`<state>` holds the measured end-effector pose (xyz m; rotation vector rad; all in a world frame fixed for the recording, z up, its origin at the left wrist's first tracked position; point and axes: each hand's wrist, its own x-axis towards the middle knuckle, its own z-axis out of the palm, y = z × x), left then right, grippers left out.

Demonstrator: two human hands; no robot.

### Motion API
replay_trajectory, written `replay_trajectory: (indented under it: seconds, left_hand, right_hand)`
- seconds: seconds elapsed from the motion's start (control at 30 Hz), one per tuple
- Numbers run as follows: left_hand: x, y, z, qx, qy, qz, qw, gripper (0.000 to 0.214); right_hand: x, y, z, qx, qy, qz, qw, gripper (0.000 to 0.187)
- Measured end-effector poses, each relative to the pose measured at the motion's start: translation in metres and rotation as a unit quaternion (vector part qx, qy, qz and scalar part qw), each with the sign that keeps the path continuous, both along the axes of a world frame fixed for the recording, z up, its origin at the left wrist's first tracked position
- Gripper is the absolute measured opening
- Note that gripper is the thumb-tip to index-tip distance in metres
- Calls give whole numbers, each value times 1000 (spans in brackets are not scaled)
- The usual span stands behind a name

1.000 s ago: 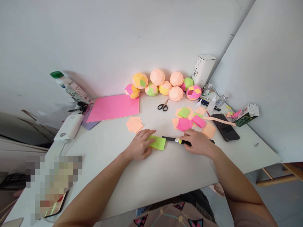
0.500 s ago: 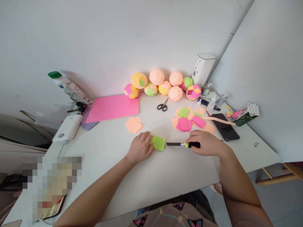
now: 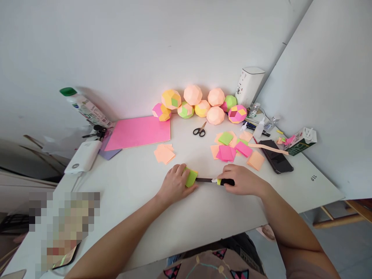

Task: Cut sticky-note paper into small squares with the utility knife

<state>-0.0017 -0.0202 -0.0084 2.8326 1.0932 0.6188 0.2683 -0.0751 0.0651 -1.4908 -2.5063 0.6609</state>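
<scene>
Green paper (image 3: pixel 191 178), folded, with a thin orange edge showing, sits under the fingers and thumb of my left hand (image 3: pixel 176 182). My left hand is closed on it at the table. A utility knife (image 3: pixel 205 180) with a long extended blade and a black and yellow handle is gripped in my right hand (image 3: pixel 240 180). The blade's tip is at the right edge of the green paper, and whether it is inside the fold I cannot tell. Peach paper squares (image 3: pixel 164 154) lie just beyond my left hand.
Pink (image 3: pixel 226 153), green and peach squares lie beyond my right hand. Black-handled scissors (image 3: pixel 199 129) rest mid-table. Several paper balls (image 3: pixel 215 115) line the wall. A pink sheet (image 3: pixel 138 133) and power bank (image 3: pixel 83 157) are left; a phone (image 3: pixel 276 155) and drink carton (image 3: pixel 302 141) are right.
My right hand has moved left with the utility knife, bringing the blade's tip to the green paper. In my left hand the paper has turned slightly, and its thumb reaches farther right.
</scene>
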Motion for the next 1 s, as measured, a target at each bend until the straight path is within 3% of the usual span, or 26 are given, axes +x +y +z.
replay_trajectory:
  seconds: [0.17,0.33,0.47,0.63,0.87,1.0]
  left_hand:
    - [1,0,0,-32,-27,-55,998,16]
    - [-2,10,-1,-79,-71,-139,985,19]
    - [-5,17,-3,-92,-86,-168,978,19]
    - [-6,18,-4,-38,-80,-152,984,19]
    - [-4,18,4,-48,-101,-148,983,13]
    - [-5,19,-1,-23,-120,-120,985,13]
  right_hand:
    - [11,1,8,-29,-5,2,1000,39]
    - [19,1,14,-37,9,-20,999,38]
    - [24,2,16,-62,15,-7,998,38]
    - [24,4,14,-50,8,-27,998,38]
    - [19,3,10,-52,-12,-30,998,39]
    - [20,3,11,-34,-2,-30,999,40]
